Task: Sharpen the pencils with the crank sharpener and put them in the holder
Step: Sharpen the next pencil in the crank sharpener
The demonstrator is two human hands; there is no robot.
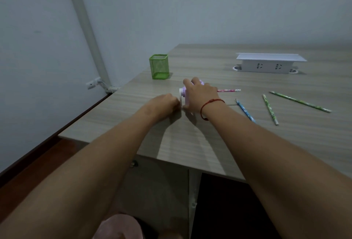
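The wood-grain surface (190, 143) carries everything, and both forearms are stretched across it from the near edge. Far beyond the right hand, a white socket box (270, 65) is set at the back, clear of the work. The green mesh holder (159, 67) stands upright beyond the left hand, apart from it and apparently empty, probably kept close so finished pencils can be dropped in. The right hand (200, 94) is clamped over the top of the purple crank sharpener (182, 94), fingers curled around the body, evidently to pin it down against turning. The left hand (165, 101) is closed into a fist at the sharpener's left end, where a crank would be expected. The handle is hidden, so a grip on it cannot be confirmed. A pink pencil (228, 90) juts from behind the right hand, seemingly fed into the sharpener. To the right of that hand three more are laid loose: a long green pencil (300, 101) farthest out, a shorter green pencil (270, 109), and a blue pencil (245, 110) nearest the wrist.
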